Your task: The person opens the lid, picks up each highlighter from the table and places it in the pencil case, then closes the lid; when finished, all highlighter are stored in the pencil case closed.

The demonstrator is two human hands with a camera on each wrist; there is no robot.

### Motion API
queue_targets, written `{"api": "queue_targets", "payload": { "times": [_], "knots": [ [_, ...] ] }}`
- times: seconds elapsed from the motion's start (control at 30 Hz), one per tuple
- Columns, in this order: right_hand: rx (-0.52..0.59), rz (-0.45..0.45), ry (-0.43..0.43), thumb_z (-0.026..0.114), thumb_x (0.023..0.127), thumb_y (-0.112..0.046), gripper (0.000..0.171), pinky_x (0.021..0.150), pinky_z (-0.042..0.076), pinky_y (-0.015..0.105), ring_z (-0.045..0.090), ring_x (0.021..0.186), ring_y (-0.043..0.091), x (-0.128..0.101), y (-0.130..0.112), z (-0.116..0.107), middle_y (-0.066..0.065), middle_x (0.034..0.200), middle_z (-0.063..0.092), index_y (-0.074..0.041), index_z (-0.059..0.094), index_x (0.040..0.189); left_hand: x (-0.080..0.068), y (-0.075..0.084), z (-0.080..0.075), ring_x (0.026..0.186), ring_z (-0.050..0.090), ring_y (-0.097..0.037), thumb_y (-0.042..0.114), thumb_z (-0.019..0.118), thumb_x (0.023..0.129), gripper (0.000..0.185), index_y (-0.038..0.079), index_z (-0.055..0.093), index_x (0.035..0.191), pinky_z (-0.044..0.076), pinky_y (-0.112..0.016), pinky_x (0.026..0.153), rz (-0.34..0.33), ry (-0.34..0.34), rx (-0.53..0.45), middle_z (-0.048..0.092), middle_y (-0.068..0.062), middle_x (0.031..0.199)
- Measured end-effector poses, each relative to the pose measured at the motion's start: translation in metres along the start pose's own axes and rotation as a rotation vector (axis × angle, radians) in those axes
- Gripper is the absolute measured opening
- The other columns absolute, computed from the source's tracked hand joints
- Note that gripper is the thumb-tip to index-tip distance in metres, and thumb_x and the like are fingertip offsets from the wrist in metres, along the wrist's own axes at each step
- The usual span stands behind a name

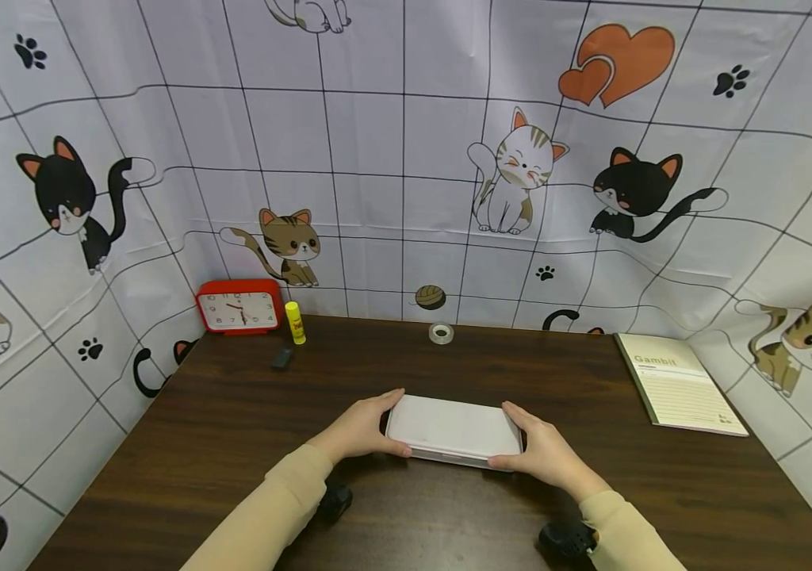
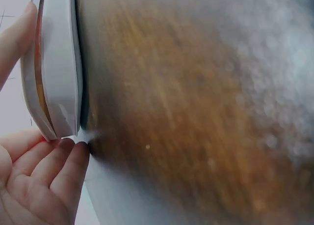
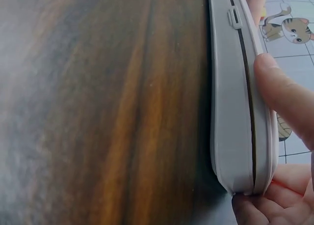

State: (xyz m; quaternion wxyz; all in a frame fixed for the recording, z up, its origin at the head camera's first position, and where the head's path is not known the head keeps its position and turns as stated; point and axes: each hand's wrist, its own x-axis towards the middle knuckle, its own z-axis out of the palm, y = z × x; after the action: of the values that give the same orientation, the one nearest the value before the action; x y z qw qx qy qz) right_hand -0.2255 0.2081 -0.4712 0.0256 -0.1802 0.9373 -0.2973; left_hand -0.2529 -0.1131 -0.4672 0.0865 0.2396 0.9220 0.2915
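Observation:
A flat white plastic case (image 1: 454, 427) with rounded corners lies over the middle of the dark wooden table, its long side facing me. My left hand (image 1: 363, 428) holds its left end, thumb at the front edge and fingers toward the back corner. At the opposite end, my right hand (image 1: 545, 452) grips the case the same way. In the right wrist view a small latch (image 3: 235, 17) shows on the case's side, beside a thin seam under the lid. The left wrist view shows the fingers (image 2: 71, 171) bent against the end of the case.
A red clock (image 1: 240, 306), a yellow glue stick (image 1: 295, 323) and a small dark block (image 1: 281, 359) stand at the back left. A tape roll (image 1: 433, 334) lies near the back edge. At the right is a notepad (image 1: 684, 388). A cat-print sheet (image 1: 377, 135) hangs behind the table (image 1: 235, 412).

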Motion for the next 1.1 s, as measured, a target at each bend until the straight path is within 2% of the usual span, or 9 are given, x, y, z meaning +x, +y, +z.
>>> {"api": "queue_targets", "payload": {
  "times": [0.2, 0.4, 0.7, 1.1],
  "knots": [
    [0.005, 0.011, -0.001, 0.078, 0.068, -0.054, 0.101, 0.100, 0.038, 0.053, 0.042, 0.129, 0.041, -0.001, -0.002, 0.000, 0.022, 0.143, 0.043, 0.002, 0.039, 0.142, -0.001, 0.000, 0.002, 0.137, 0.035, -0.028, 0.053, 0.080, 0.068, 0.106, 0.003, 0.031, 0.148, 0.032, -0.043, 0.108, 0.003, -0.004, -0.014, 0.034, -0.012, 0.151],
    [0.030, 0.020, 0.000, 0.080, 0.067, -0.053, 0.102, 0.100, 0.038, 0.053, 0.042, 0.130, 0.041, 0.001, -0.005, 0.001, 0.022, 0.143, 0.042, 0.001, 0.038, 0.143, -0.002, -0.001, 0.000, 0.137, 0.036, -0.028, 0.051, 0.081, 0.067, 0.105, 0.006, 0.032, 0.148, 0.032, -0.044, 0.108, -0.025, -0.004, -0.024, 0.036, -0.010, 0.150],
    [0.044, 0.032, -0.014, 0.081, 0.066, -0.053, 0.103, 0.100, 0.038, 0.053, 0.041, 0.130, 0.041, 0.004, -0.007, 0.010, 0.022, 0.144, 0.042, -0.001, 0.038, 0.144, -0.005, -0.002, -0.002, 0.132, 0.041, -0.033, 0.045, 0.085, 0.065, 0.103, 0.003, 0.036, 0.145, 0.035, -0.047, 0.106, -0.074, -0.005, 0.001, 0.041, -0.015, 0.146],
    [0.047, -0.003, -0.028, 0.081, 0.067, -0.050, 0.103, 0.101, 0.037, 0.053, 0.040, 0.130, 0.041, 0.008, -0.002, 0.004, 0.023, 0.144, 0.040, 0.002, 0.036, 0.144, -0.001, 0.000, 0.000, 0.134, 0.040, -0.031, 0.047, 0.084, 0.065, 0.106, -0.001, 0.034, 0.145, 0.034, -0.044, 0.107, -0.055, -0.012, 0.034, 0.039, -0.016, 0.148]
  ]
}}
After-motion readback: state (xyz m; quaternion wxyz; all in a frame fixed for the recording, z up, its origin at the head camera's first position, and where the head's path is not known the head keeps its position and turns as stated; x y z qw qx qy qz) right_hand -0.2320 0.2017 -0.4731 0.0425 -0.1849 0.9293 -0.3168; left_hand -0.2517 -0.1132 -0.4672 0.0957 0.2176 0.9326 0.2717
